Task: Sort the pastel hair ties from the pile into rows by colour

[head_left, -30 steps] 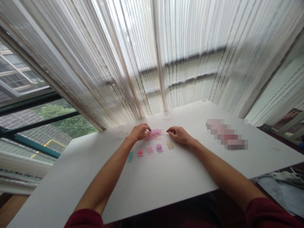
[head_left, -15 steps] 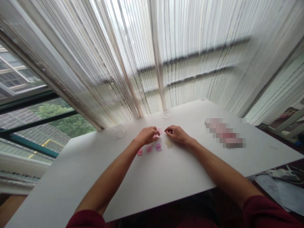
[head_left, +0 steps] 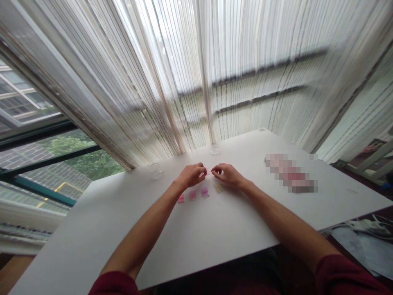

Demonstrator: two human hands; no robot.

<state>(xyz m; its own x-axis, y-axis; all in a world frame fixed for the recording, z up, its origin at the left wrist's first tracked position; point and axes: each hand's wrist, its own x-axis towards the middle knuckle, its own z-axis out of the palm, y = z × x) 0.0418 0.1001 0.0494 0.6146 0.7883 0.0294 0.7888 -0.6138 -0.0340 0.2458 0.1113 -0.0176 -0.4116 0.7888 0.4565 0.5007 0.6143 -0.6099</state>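
Note:
My left hand is over the middle of the white table, its fingertips pinched together beside some small pale pink pieces. Facing it from the right is my right hand, thumb and fingers also closed in a pinch. Whatever sits in either pinch is too small to make out. On the near side of the hands lie little heaps of thin pieces: a red-pink heap, a pink heap, a purple heap and a pale yellow heap, the last just below my right hand.
A clear round dish stands at the back left, and a clear ring-shaped lid or dish lies near the back edge. To the right is a blurred-out pinkish object. A striped curtain hangs behind the table.
My left hand's fingers have drawn together into a pinch. My right fingertips have moved slightly left, narrowing the gap between the hands. The heaps have stayed in place.

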